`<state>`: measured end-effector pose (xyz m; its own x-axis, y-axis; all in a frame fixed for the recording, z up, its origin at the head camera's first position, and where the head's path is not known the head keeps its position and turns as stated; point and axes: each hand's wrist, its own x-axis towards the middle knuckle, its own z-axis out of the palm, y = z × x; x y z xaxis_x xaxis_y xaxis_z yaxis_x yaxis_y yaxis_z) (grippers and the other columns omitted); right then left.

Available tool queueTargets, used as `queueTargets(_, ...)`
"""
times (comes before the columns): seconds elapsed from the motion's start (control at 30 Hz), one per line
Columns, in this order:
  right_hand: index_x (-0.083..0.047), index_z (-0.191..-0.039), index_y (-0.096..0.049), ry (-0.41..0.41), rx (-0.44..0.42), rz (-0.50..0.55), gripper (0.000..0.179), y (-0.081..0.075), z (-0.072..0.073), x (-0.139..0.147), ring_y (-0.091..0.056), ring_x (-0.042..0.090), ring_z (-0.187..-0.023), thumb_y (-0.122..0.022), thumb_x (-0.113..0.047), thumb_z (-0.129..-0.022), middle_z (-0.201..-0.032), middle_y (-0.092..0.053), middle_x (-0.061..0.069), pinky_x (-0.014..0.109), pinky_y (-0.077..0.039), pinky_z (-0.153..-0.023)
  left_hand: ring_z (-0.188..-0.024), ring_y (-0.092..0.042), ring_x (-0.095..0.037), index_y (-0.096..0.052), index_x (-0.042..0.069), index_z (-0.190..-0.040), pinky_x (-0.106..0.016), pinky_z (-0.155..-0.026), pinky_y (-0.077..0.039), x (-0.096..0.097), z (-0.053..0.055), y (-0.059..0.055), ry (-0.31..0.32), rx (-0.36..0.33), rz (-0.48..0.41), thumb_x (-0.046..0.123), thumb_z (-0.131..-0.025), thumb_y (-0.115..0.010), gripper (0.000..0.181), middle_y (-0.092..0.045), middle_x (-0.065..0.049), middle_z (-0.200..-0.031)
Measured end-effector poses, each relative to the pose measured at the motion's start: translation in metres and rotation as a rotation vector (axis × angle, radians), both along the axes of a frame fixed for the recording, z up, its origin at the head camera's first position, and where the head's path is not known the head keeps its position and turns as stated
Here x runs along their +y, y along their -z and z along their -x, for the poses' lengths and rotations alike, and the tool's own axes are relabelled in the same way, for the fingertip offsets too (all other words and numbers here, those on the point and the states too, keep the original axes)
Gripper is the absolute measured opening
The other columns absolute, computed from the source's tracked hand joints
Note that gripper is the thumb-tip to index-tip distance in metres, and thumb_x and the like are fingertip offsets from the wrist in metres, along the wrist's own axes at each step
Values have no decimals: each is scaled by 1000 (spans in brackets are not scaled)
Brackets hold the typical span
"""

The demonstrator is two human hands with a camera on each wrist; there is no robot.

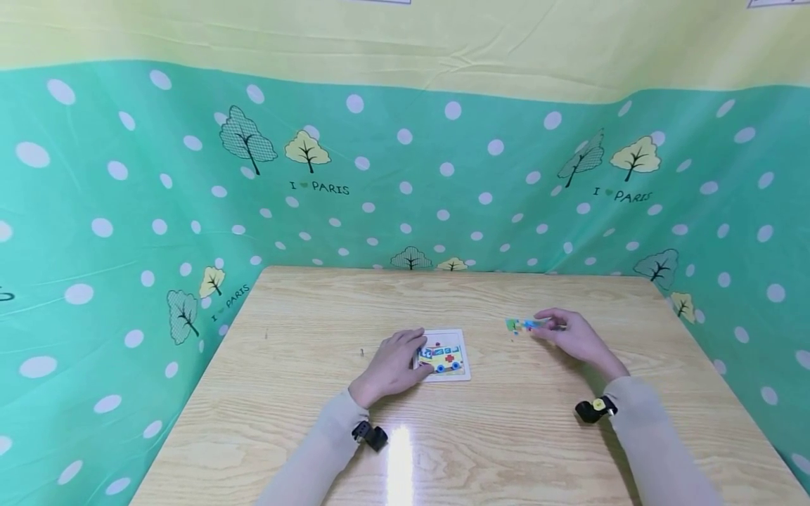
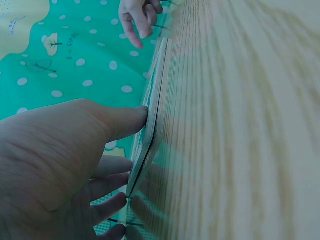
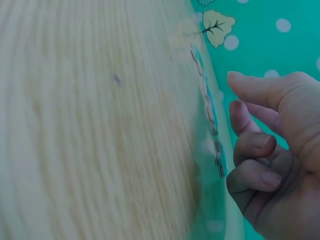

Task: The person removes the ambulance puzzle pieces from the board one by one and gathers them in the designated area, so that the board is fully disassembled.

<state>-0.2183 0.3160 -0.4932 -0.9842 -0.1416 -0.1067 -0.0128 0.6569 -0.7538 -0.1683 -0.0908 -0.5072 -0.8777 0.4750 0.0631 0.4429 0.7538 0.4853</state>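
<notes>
A white-framed jigsaw puzzle (image 1: 446,358) lies on the table, showing a yellow ambulance with blue wheels and a red cross. My left hand (image 1: 394,362) rests over its left side, thumb on the near part and fingers by the far left corner. From the left wrist view, the thumb of the left hand (image 2: 65,155) touches the puzzle frame (image 2: 155,100). Farther right, my right hand (image 1: 572,339) hovers over loose puzzle pieces (image 1: 514,325). In the right wrist view, the right hand (image 3: 275,135) has loosely bent fingers and nothing between them, beside the row of flat puzzle pieces (image 3: 207,105).
The wooden table (image 1: 304,407) reaches back to a green dotted curtain (image 1: 380,176), which also hangs along both sides. Wrist cameras are strapped over the left sleeve (image 1: 316,450) and right sleeve (image 1: 658,436).
</notes>
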Motion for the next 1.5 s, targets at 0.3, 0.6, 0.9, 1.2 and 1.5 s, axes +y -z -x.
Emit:
queueTargets(0.3, -1, -136, -66, -15, 12, 48, 50, 4, -1, -14, -53, 12, -72, -79, -29, -98, -97, -63, 5, 24, -47, -57, -154, -43, -38, -56, 2, -153, -61, -125, -37, 1, -1, -1, -1, -8, 9, 41, -102, -67, 66, -48, -15, -166)
queueTargets(0.6, -3, -133, -68, -47, 23, 69, 46, 3, -3, -30, -52, 11, -69, -79, -27, -97, -96, -65, 5, 23, -45, -56, -153, -44, -38, -57, 2, -152, -61, -124, -38, 0, 0, 0, -1, -3, 2, 41, -101, -68, 65, -48, -15, -165)
queueTargets(0.9, -2, -131, -70, -96, 73, 43, 41, 10, -5, -47, -59, 16, -82, -79, -24, -97, -97, -70, 7, 24, -48, -68, -154, -43, -38, -56, 2, -153, -61, -125, -37, 0, 0, -1, 1, -6, 5, 41, -101, -67, 66, -48, -15, -166)
queueTargets(1.2, -5, -130, -71, -109, 62, 56, 42, 13, -7, -60, -61, 18, -83, -81, -24, -94, -98, -71, 6, 24, -51, -69, -154, -43, -38, -56, 2, -153, -61, -125, -37, 0, 0, 1, -1, -9, 4, 42, -102, -67, 66, -47, -15, -166)
queueTargets(1.5, -4, -128, -72, -122, 69, 65, 41, 14, -8, -76, -61, 15, -84, -81, -23, -93, -98, -71, 6, 23, -51, -73, -155, -41, -37, -55, 3, -154, -60, -126, -35, 0, 0, 1, -5, -17, -3, 43, -102, -66, 66, -46, -14, -167)
